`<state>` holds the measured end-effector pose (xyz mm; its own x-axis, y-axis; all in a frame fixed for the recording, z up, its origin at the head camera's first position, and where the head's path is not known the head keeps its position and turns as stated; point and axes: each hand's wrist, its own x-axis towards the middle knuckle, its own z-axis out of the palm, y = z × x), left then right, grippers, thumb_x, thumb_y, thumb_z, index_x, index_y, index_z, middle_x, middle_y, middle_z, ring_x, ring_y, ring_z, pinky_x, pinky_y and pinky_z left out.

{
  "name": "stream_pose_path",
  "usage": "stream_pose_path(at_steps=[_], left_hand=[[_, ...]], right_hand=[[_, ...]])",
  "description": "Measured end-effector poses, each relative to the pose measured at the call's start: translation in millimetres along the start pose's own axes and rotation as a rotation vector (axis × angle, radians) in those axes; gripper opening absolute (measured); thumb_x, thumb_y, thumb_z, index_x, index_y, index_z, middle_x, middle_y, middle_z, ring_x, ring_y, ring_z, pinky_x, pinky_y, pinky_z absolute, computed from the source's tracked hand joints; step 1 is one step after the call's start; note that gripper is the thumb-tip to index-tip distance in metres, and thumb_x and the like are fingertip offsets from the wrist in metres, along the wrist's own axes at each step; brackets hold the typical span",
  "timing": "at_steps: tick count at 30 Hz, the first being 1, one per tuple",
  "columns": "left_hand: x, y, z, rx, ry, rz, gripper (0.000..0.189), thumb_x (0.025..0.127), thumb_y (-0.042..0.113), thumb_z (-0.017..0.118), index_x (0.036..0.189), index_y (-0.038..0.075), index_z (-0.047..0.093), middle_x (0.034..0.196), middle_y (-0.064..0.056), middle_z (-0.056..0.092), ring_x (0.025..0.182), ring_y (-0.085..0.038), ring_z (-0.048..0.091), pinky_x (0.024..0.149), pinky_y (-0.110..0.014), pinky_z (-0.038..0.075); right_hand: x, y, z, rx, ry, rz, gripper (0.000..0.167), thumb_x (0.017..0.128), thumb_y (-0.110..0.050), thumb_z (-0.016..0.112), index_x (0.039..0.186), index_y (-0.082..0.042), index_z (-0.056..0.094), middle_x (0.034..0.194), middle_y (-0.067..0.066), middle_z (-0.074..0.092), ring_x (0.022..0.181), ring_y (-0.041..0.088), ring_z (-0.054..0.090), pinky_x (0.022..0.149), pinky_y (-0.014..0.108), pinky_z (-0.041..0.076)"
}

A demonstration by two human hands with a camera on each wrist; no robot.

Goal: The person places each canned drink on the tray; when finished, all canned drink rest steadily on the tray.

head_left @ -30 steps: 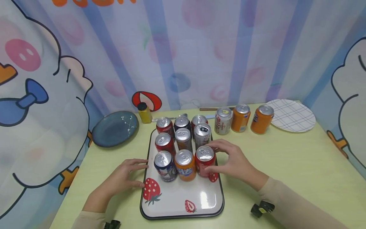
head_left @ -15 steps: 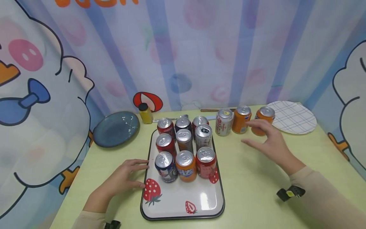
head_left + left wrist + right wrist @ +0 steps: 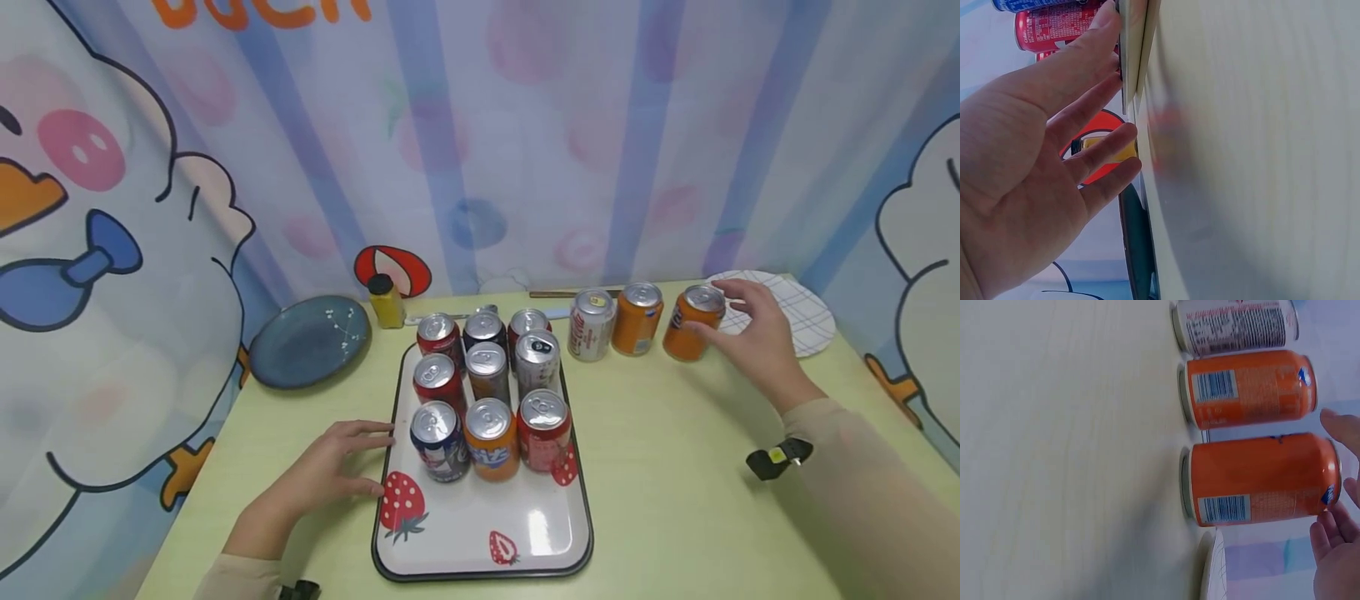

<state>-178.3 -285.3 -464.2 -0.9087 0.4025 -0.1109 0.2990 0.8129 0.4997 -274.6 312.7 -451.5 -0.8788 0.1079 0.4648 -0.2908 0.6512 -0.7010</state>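
Note:
At the back right, my right hand (image 3: 759,340) is spread around the upper part of an orange soda can (image 3: 693,323). In the right wrist view, a small gap shows between the thumb (image 3: 1340,428) and this can, while the fingertips lie close to its other side; whether they touch cannot be told. My left hand (image 3: 324,471) rests with extended fingers against the left edge of a white tray (image 3: 457,533) with strawberry prints. Several soda cans stand upright in rows on it, including a red can (image 3: 544,433), an orange can (image 3: 491,442) and a dark blue can (image 3: 441,446) in front.
Left of the reached-for can stand another orange can (image 3: 637,321) and a white can (image 3: 591,327). A checked plate (image 3: 813,321) lies behind the right hand. A dark plate (image 3: 303,342) and a yellow bottle (image 3: 386,304) are at the back left, with chopsticks (image 3: 551,294) along the back.
My right hand has left the red can at the tray's front right and moved right and back to the far orange can. The left hand has stayed at the tray edge.

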Motion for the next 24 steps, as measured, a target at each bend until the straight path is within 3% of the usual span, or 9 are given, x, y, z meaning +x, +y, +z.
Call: stream_pose_path(at_steps=[3, 5, 7, 10, 13, 16, 21, 24], left_hand=[[0.2, -0.2, 1.1, -0.001, -0.004, 0.009, 0.066, 0.075, 0.034, 0.092, 0.136, 0.019, 0.070, 0.151, -0.002, 0.058, 0.144, -0.038, 0.045, 0.119, -0.065, 0.036], [0.3, -0.1, 1.5, -0.002, -0.004, 0.012, 0.067, 0.075, 0.034, 0.092, 0.136, 0.019, 0.070, 0.151, -0.002, 0.058, 0.144, -0.038, 0.045, 0.119, -0.065, 0.036], [0.3, 0.0, 1.7, -0.007, -0.004, 0.015, 0.067, 0.075, 0.033, 0.092, 0.136, 0.019, 0.070, 0.151, -0.002, 0.058, 0.144, -0.038, 0.045, 0.119, -0.065, 0.036], [0.5, 0.0, 1.9, -0.004, -0.005, 0.018, 0.066, 0.075, 0.033, 0.092, 0.136, 0.019, 0.070, 0.151, -0.002, 0.058, 0.143, -0.038, 0.046, 0.119, -0.064, 0.036], [0.8, 0.3, 1.9, 0.002, -0.005, 0.016, 0.066, 0.075, 0.032, 0.092, 0.136, 0.020, 0.069, 0.151, -0.002, 0.057, 0.144, -0.038, 0.046, 0.120, -0.064, 0.036], [0.7, 0.7, 1.7, 0.008, -0.004, 0.009, 0.066, 0.075, 0.032, 0.092, 0.136, 0.020, 0.069, 0.151, -0.002, 0.057, 0.144, -0.038, 0.045, 0.119, -0.064, 0.036], [-0.1, 0.8, 1.0, 0.001, -0.003, 0.006, 0.066, 0.075, 0.032, 0.092, 0.136, 0.019, 0.069, 0.152, -0.002, 0.057, 0.144, -0.038, 0.045, 0.120, -0.064, 0.036], [-0.6, 0.6, 0.4, 0.001, -0.001, 0.012, 0.067, 0.075, 0.031, 0.092, 0.137, 0.019, 0.069, 0.152, -0.002, 0.057, 0.144, -0.038, 0.045, 0.120, -0.064, 0.036]], right_hand=[[2.0, 6.3, -1.2, 0.008, -0.057, 0.063, 0.077, 0.081, -0.021, 0.091, 0.146, -0.005, 0.053, 0.144, 0.018, 0.053, 0.126, 0.034, 0.053, 0.113, 0.040, 0.046], [2.6, 9.7, -1.6, 0.016, -0.089, 0.092, 0.081, 0.083, -0.026, 0.089, 0.150, -0.004, 0.049, 0.146, 0.021, 0.052, 0.129, 0.039, 0.053, 0.113, 0.057, 0.044], [2.7, 13.6, -1.7, 0.009, -0.108, 0.110, 0.082, 0.085, -0.031, 0.087, 0.151, -0.004, 0.047, 0.146, 0.023, 0.053, 0.129, 0.040, 0.053, 0.111, 0.061, 0.043], [1.9, 18.4, -1.9, -0.014, -0.120, 0.132, 0.079, 0.087, -0.036, 0.084, 0.151, -0.005, 0.048, 0.144, 0.020, 0.056, 0.124, 0.029, 0.057, 0.109, 0.052, 0.048], [0.7, 21.4, -2.1, -0.017, -0.111, 0.156, 0.076, 0.087, -0.038, 0.084, 0.148, -0.008, 0.051, 0.141, 0.017, 0.061, 0.114, 0.010, 0.058, 0.102, 0.030, 0.053], [-0.4, 21.9, -2.0, 0.004, -0.091, 0.177, 0.073, 0.085, -0.038, 0.086, 0.145, -0.008, 0.055, 0.137, 0.017, 0.063, 0.105, -0.007, 0.054, 0.090, 0.011, 0.049], [-8.5, 15.1, -2.8, 0.032, -0.071, 0.208, 0.071, 0.083, -0.033, 0.088, 0.142, -0.006, 0.058, 0.131, 0.011, 0.065, 0.099, -0.015, 0.051, 0.082, 0.003, 0.046], [-17.2, 8.4, -2.7, 0.070, -0.059, 0.192, 0.070, 0.082, -0.027, 0.090, 0.140, -0.005, 0.058, 0.121, -0.007, 0.066, 0.099, -0.016, 0.054, 0.083, 0.002, 0.048]])
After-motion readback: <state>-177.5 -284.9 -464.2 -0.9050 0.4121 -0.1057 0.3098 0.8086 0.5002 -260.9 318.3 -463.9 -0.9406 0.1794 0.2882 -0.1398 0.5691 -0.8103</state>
